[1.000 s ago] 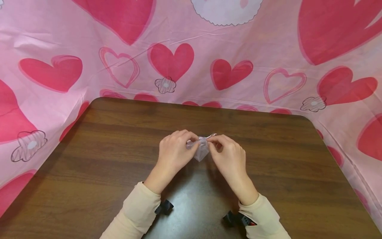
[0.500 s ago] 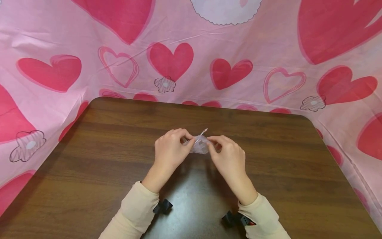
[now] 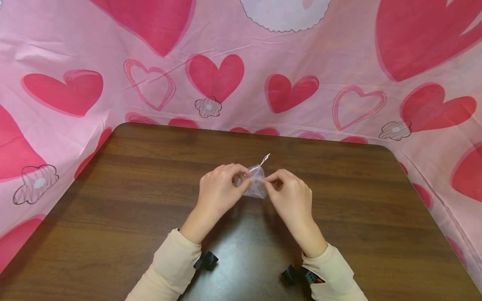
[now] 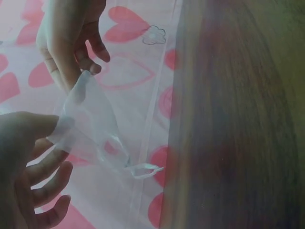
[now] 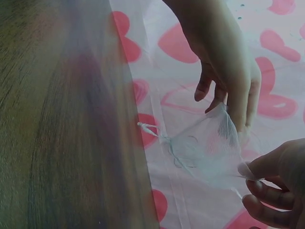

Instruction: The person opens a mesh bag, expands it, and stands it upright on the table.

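Note:
A small sheer white drawstring pouch [image 3: 256, 189] hangs between both hands over the middle of the table. My left hand [image 3: 220, 187] pinches its left side between thumb and fingertips. On the opposite side my right hand [image 3: 290, 193] pinches the pouch edge the same way. A twisted white cord loop [image 3: 265, 159] sticks out at the far end of the pouch. In the left wrist view the thin mesh [image 4: 97, 117] is spread between the two pinches, and the cloth behind shows through. The right wrist view shows the mesh [image 5: 205, 143] pulled taut into corners at the fingertips.
The dark wood table [image 3: 132, 188] has rounded far corners. A pink cloth with red hearts [image 3: 241, 37] stands around its back and sides. Black wrist cameras [image 3: 206, 261] sit at both cream sleeves [image 3: 173, 261].
The pouch has turned between the fingers. Its cord loop, first low by the right fingertips, now points away toward the back. The left hand went slightly left, then came back; the right hand barely moved.

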`<state>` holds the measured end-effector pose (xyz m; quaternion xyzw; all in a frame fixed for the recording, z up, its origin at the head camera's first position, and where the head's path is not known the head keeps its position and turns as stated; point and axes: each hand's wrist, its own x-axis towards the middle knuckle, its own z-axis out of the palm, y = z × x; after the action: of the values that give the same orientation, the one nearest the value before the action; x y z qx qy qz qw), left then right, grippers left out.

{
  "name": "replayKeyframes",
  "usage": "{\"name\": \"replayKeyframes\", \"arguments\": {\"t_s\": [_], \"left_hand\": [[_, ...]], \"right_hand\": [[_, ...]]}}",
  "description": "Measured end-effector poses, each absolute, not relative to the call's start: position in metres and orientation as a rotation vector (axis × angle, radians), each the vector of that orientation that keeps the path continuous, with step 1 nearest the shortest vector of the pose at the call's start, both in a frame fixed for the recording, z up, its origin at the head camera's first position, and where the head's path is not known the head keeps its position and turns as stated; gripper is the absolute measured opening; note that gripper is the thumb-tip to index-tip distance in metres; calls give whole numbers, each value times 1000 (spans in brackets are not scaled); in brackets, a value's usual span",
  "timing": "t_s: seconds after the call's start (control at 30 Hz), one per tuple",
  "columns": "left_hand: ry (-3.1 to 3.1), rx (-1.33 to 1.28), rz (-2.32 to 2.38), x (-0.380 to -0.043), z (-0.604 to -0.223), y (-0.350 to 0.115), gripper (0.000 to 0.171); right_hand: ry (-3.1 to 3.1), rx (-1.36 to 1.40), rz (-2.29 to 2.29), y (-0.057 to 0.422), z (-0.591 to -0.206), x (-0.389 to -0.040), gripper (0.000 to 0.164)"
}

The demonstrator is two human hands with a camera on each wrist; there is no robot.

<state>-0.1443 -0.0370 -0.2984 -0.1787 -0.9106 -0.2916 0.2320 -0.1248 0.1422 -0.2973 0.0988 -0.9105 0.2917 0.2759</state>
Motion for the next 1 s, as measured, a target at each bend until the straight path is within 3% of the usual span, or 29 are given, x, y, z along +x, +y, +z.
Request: {"name": "replayKeyframes", "arguments": {"t_s": [0.2,0.4,0.73,1.0], "left_hand": [[-2477,-501,-774,-144,-299,-35,7],[-2361,-420,-789,-144,-298,-37,4],[-2329,-406,-773,-147,-298,-40,12],[-2343,-611,-705,-148,-301,-38,23]], "right_hand": [[-2428,287,809,141,-298,-125,10],[-2499,318,796,138,-298,-123,22],[-2463,245,803,144,-295,-126,10],[-2451,256,798,146,-295,-126,8]]}}
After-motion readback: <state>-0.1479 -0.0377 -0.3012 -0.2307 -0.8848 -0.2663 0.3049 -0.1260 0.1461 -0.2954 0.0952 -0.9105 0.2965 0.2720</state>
